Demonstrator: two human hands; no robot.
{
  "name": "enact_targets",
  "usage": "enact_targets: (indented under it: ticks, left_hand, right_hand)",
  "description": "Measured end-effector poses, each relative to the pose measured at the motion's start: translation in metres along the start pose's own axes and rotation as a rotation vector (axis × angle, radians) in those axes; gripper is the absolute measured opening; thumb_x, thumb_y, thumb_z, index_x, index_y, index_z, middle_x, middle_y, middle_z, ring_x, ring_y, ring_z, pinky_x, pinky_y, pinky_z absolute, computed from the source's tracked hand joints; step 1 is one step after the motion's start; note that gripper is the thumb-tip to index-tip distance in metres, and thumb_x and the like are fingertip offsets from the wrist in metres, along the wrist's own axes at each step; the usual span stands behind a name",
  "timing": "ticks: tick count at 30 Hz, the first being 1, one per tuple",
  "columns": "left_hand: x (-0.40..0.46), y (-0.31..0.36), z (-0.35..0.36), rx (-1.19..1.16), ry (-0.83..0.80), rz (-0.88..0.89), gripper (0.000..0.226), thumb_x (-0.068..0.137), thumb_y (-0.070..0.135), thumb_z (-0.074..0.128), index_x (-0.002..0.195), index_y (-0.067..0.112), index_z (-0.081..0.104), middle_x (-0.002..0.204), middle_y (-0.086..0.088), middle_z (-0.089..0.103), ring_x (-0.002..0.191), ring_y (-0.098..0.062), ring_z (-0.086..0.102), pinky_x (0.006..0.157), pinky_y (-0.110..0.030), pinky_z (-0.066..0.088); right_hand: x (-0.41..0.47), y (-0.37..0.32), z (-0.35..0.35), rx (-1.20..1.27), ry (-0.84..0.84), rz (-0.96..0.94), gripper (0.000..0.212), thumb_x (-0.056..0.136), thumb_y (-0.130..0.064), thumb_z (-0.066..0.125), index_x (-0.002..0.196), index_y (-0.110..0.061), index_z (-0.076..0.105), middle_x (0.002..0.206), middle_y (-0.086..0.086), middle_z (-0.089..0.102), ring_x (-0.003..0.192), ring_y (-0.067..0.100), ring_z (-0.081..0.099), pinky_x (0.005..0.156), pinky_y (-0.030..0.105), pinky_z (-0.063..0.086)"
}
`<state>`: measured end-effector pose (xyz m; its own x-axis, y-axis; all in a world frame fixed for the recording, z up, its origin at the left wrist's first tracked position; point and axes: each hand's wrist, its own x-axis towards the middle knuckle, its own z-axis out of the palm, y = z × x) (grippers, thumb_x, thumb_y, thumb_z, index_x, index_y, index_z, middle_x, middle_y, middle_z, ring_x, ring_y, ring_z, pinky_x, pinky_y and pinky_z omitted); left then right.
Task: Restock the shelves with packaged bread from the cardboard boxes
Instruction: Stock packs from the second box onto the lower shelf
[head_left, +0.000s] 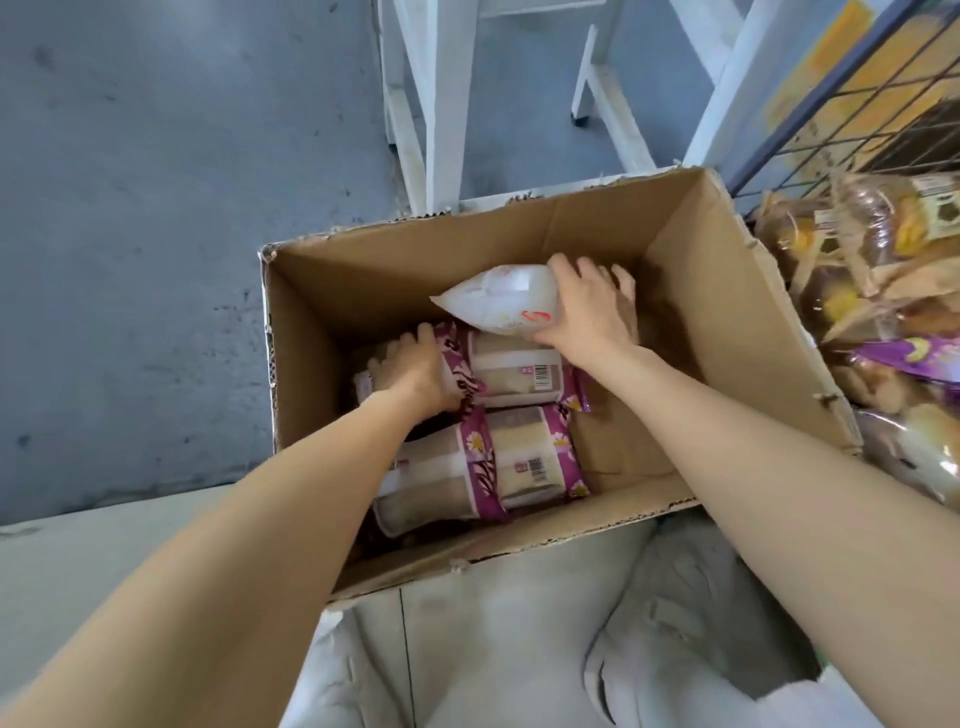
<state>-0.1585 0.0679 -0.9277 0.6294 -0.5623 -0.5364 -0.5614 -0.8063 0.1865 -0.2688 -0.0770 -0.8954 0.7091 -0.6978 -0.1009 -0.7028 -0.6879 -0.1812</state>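
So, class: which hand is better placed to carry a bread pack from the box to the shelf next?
The right hand: it already grips the white pack, raised above the others. The left hand only rests on a purple pack lower in the box.

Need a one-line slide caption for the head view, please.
Both hands in the cardboard box: right hand grips a white bread pack, left hand a purple-wrapped one.

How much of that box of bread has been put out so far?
Partly done: the cardboard box shows bare floor on its right side, and bagged bread already lies in the wire rack beside it. In hand: the right hand grips a white packet, and the left hand holds a purple-wrapped pack. Left: at least one more purple pack in the box.
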Motion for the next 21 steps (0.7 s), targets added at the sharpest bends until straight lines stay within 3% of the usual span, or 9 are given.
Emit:
enact_targets:
  ticks: [5,8,12,18,21]
  left_hand:
    - [-0.046,0.016,-0.051,-0.424,0.087,0.109,0.089,0.056,0.044,0.08,0.127,0.013,0.036,0.121,-0.009,0.054,0.115,-0.028,0.051,0.096,-0.04,0.044]
    - [-0.094,0.031,-0.095,-0.569,0.098,0.225,0.08,0.067,0.032,0.081,0.13,0.014,0.036,0.113,0.0,0.056,0.102,-0.016,0.055,0.083,-0.026,0.043]
    - [-0.172,0.052,-0.147,-0.659,0.176,0.403,0.073,0.071,0.028,0.079,0.13,0.016,0.038,0.11,0.002,0.058,0.098,-0.014,0.056,0.082,-0.025,0.043]
    - [-0.289,0.104,-0.199,-0.68,0.277,0.659,0.073,0.068,0.026,0.083,0.127,0.014,0.042,0.12,-0.002,0.059,0.109,-0.018,0.055,0.086,-0.028,0.043]
    - [-0.342,0.142,-0.215,-0.685,0.305,0.76,0.073,0.068,0.029,0.083,0.126,0.011,0.042,0.115,-0.004,0.06,0.106,-0.021,0.057,0.087,-0.03,0.045]
  right_hand:
    - [-0.041,-0.001,-0.071,0.311,0.066,0.099,0.071,0.067,-0.053,0.072,0.116,-0.012,0.041,0.119,0.011,0.06,0.112,0.032,0.055,0.089,0.04,0.042]
    - [-0.076,-0.005,-0.127,0.444,0.056,0.145,0.07,0.072,-0.049,0.072,0.122,-0.011,0.039,0.127,0.014,0.055,0.119,0.032,0.049,0.079,0.033,0.036]
    - [-0.129,-0.01,-0.216,0.428,0.131,0.178,0.083,0.078,-0.051,0.067,0.142,-0.013,0.03,0.139,0.017,0.047,0.128,0.033,0.042,0.097,0.037,0.037]
    - [-0.232,0.002,-0.336,0.292,0.331,0.261,0.07,0.076,-0.052,0.065,0.128,-0.012,0.041,0.13,0.015,0.055,0.118,0.035,0.051,0.091,0.041,0.045]
    - [-0.293,0.02,-0.385,0.138,0.376,0.34,0.071,0.076,-0.055,0.062,0.13,-0.017,0.038,0.125,0.015,0.058,0.113,0.036,0.055,0.077,0.037,0.044]
